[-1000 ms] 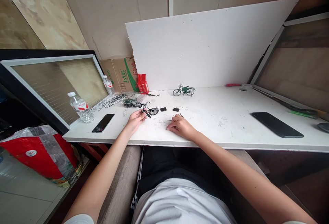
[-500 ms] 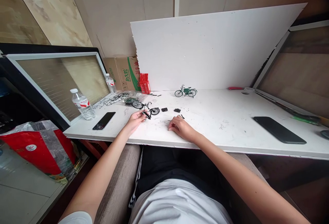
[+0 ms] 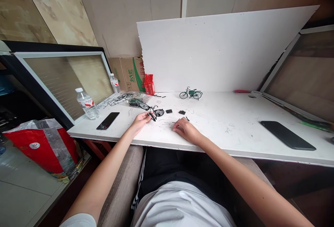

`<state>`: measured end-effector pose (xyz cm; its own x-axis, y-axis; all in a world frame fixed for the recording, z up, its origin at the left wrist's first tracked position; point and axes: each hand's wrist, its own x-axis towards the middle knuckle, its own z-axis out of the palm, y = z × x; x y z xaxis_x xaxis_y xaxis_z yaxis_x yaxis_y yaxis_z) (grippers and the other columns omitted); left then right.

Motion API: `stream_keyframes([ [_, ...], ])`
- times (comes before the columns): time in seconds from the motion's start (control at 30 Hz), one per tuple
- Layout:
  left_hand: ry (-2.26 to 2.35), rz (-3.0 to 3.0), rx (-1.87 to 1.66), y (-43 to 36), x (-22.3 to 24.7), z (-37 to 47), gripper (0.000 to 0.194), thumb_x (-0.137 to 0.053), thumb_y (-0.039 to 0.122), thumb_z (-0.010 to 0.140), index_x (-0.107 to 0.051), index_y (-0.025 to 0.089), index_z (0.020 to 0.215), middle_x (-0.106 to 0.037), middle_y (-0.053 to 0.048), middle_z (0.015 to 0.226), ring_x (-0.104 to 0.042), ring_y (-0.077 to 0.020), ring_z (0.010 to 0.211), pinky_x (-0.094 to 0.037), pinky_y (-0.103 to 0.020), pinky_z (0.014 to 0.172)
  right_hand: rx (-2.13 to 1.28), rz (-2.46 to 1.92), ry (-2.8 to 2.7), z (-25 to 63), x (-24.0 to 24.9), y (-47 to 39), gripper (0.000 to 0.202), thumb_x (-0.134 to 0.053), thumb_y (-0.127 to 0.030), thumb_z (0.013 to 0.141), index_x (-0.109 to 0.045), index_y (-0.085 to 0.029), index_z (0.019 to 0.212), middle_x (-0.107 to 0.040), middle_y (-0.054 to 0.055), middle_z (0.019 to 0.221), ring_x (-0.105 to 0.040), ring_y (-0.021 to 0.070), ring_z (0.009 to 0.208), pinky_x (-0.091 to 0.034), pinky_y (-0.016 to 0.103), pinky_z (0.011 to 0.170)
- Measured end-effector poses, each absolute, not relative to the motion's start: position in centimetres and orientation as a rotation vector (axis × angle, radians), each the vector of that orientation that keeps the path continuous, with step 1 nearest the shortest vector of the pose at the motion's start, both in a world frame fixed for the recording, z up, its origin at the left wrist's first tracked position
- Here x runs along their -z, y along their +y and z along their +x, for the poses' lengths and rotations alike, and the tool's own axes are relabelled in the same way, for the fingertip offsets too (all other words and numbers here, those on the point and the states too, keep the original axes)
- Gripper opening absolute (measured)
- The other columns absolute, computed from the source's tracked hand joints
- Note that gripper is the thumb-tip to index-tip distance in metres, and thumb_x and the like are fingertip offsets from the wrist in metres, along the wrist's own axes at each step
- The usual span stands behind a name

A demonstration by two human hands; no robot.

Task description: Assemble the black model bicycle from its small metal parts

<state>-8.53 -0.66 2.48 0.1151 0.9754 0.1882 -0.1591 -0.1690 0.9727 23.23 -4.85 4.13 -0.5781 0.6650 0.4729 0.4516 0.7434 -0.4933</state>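
My left hand (image 3: 141, 122) is closed on a small black model bicycle (image 3: 159, 112), gripping it at its lower middle just above the tabletop. The bicycle is tilted, with one wheel towards the plastic bag and the other to the right. My right hand (image 3: 186, 130) rests on the white table (image 3: 221, 126) with its fingers curled down. Whatever those fingertips hold, if anything, is hidden. Two small black parts, one a flat block (image 3: 169, 111) and the other a part with a raised bit (image 3: 182, 112), lie beyond my hands. Farther back, a green model bicycle (image 3: 191, 94) stands upright.
A phone (image 3: 108, 120) and water bottles (image 3: 88, 105) are at the left, near black sprue frames (image 3: 120, 99) and a clear bag (image 3: 135, 101). Behind stand a red box (image 3: 149, 84) and a white board (image 3: 221, 53). At the right lies a dark phone-like slab (image 3: 288, 135).
The whole view has shifted slightly, so things sit a little farther right. My left hand keeps its hold on the black model bicycle; my right hand stays curled on the table.
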Motion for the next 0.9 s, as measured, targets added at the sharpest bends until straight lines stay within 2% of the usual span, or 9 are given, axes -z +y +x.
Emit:
stream_keyframes([
  [0.43, 0.921, 1.300, -1.309, -0.4, -2.1, -8.7, 0.051, -0.091, 0.036, 0.075, -0.078, 0.015, 0.120, -0.071, -0.010, 0.111, -0.056, -0.0133, 0.082, -0.042, -0.027, 0.076, -0.365, -0.870, -2.271, 23.1, -3.9, -4.8, 0.013, -0.059, -0.031, 0.101, -0.071, -0.024, 0.101, -0.071, 0.010, 0.101, -0.063, 0.0288, 0.101, -0.055, 0.045, 0.088],
  [0.67, 0.915, 1.306, -1.285, -0.4, -2.1, -8.9, 0.050, -0.089, 0.036, 0.078, -0.076, 0.015, 0.122, -0.071, -0.012, 0.119, -0.061, -0.0153, 0.088, -0.046, -0.027, 0.079, -0.254, -0.893, -2.267, 23.1, -3.8, -4.6, 0.013, -0.059, -0.031, 0.101, -0.069, -0.023, 0.105, -0.071, 0.012, 0.105, -0.062, 0.0309, 0.104, -0.053, 0.048, 0.090],
  [0.9, 0.898, 1.273, -1.300, -0.3, -2.0, -9.0, 0.050, -0.089, 0.034, 0.078, -0.076, 0.015, 0.122, -0.072, -0.014, 0.123, -0.065, -0.0183, 0.097, -0.048, -0.029, 0.083, -0.018, -1.245, -2.026, 23.6, -3.1, -3.5, 0.020, -0.051, -0.020, 0.098, -0.069, -0.021, 0.108, -0.072, 0.014, 0.108, -0.060, 0.0344, 0.102, -0.049, 0.050, 0.086],
])
